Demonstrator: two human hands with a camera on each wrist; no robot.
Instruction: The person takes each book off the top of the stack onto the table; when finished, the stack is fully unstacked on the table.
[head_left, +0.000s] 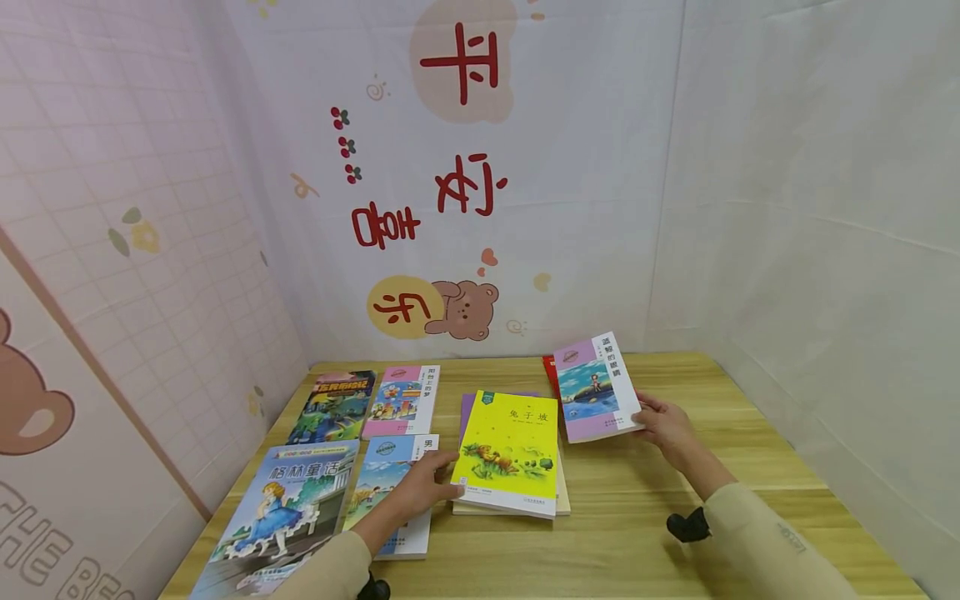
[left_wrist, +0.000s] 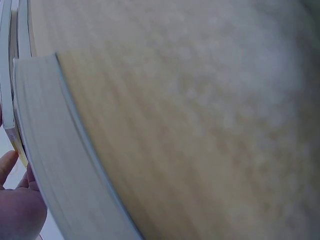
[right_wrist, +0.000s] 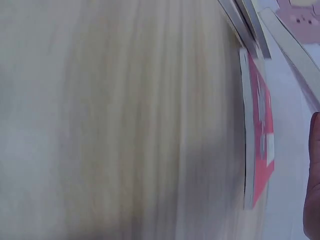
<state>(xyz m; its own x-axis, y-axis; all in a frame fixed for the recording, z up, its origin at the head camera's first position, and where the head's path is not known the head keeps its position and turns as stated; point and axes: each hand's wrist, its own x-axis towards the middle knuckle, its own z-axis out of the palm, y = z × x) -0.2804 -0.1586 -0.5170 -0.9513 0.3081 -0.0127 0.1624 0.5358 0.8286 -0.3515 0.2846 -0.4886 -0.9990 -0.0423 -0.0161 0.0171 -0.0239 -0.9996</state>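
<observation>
My right hand (head_left: 667, 429) grips the lower right edge of a white-and-pink paperback (head_left: 596, 387), thumb on its cover, which shows a figure above blue water. In the right wrist view this book (right_wrist: 295, 52) is raised above the table, over a red book (right_wrist: 260, 135). My left hand (head_left: 423, 487) pinches the lower left edge of a yellow paperback (head_left: 510, 450) with a green and brown animal picture. That yellow book overlaps a purple book (head_left: 467, 408) and a cream-edged book (head_left: 564, 500). Part of my left hand (left_wrist: 22, 210) shows at the left wrist view's edge.
On the left lie a large storybook with a girl in blue (head_left: 281, 517), a blue-and-white paperback (head_left: 405, 537), a dark green illustrated book (head_left: 333, 408) and another pink-and-white paperback (head_left: 401, 400). A printed cloth (head_left: 585, 167) hangs behind the wooden table (head_left: 622, 533).
</observation>
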